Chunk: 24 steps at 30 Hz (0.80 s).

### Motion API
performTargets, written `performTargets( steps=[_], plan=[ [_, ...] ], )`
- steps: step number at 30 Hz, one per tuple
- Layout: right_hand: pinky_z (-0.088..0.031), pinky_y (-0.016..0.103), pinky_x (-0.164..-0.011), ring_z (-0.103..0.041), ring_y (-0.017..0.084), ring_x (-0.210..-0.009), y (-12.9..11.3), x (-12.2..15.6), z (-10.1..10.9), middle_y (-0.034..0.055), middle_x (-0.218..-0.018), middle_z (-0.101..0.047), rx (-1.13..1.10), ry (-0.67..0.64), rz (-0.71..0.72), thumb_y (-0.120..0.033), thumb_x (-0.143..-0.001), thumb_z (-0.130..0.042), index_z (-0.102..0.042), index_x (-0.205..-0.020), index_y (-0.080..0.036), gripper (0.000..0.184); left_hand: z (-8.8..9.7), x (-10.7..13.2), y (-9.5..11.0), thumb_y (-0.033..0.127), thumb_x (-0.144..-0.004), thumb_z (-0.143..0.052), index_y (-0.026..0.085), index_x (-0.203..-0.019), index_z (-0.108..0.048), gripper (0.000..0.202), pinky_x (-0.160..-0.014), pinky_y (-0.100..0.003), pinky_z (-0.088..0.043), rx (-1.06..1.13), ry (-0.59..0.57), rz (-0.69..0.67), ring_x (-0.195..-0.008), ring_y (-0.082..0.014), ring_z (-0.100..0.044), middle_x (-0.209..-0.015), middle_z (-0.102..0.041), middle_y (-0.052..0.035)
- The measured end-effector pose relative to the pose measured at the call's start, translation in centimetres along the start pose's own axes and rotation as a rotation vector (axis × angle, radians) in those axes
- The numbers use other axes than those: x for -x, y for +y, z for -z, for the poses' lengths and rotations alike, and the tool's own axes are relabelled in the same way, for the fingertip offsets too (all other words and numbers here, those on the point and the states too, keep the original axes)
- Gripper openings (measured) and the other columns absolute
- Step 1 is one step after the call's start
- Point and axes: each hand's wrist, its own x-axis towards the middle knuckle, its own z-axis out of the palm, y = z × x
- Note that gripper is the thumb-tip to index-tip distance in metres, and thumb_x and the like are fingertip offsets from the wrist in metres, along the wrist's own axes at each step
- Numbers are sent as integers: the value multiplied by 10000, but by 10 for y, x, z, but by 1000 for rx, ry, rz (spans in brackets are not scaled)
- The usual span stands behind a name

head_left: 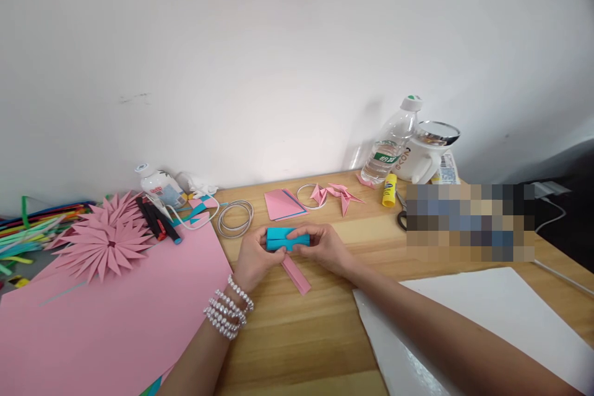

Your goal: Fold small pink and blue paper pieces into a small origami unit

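Blue folded paper rectangle (280, 235), a small horizontal packet with a lengthwise seam, held just above or on the light wood-grained table (288, 346); the contact cannot be told. The left hand (254, 260), wearing several strands of pearl-like beads (227, 310) at the wrist, pinches the packet's left end; the right hand (325, 249) grips its right end, fingers lying across the blue face. A narrow pink folded paper strip (297, 276) extends from beneath the packet toward the near side; whether the two are joined cannot be told. Beyond the hands lie a stack of pink paper squares with a blue edge (283, 203) and, to its right, pointed pink folded paper pieces (344, 198). A coiled pale cable (236, 219) lies to the left of the stack. Far right: a clear plastic water bottle with a white cap (388, 143), a white lidded mug (414, 159), a yellow glue stick (390, 190) and dark-handled scissors (402, 219). Left: pink pleated paper rosettes (111, 244) and dark cylindrical markers (156, 220) at the far part of a large pink paper sheet (134, 328). Near right: a glossy white flat sheet (468, 303), partly covered by the right forearm.
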Motion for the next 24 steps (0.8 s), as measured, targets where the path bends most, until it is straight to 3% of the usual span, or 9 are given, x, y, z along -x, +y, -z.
performTargets(
  steps=[8, 17, 21, 24],
  plan=[
    [-422, 242, -604, -534, 112, -624, -4, -1, 1, -9, -708, -631, -51, 37, -68, -147, -572, -625, -660, -747, -171, 179, 3, -1, 5, 122, -549, -637, 93, -855, -559, 317, -672, -355, -541, 226, -93, 123, -667, -207, -659, -692, -681, -50],
    [-381, 223, -550, -489, 92, -569, 2, -2, 4, -24, -665, -588, -100, 42, -98, -193, -593, -621, -638, -791, -156, 202, 17, -1, 9, 99, -617, -608, 121, -1069, -452, 478, -820, -443, -471, 488, -317, 151, -833, -233, -646, -897, -680, -105],
    [-374, 212, -537, -479, 86, -571, 1, -2, 3, -25, -693, -573, -72, 36, -53, -172, -600, -612, -610, -798, -165, 198, 19, -2, 7, 176, -657, -651, 131, -1070, -491, 445, -825, -411, -477, 422, -358, 119, -911, -239, -619, -1003, -652, -121],
    [-398, 214, -560, -506, 95, -613, 0, -1, 2, -19, -738, -571, -33, 9, -16, -148, -607, -604, -580, -841, -176, 237, 18, -3, 2, 272, -654, -674, 114, -981, -563, 379, -755, -378, -519, 304, -308, 132, -842, -238, -642, -913, -681, -106]
  ],
)
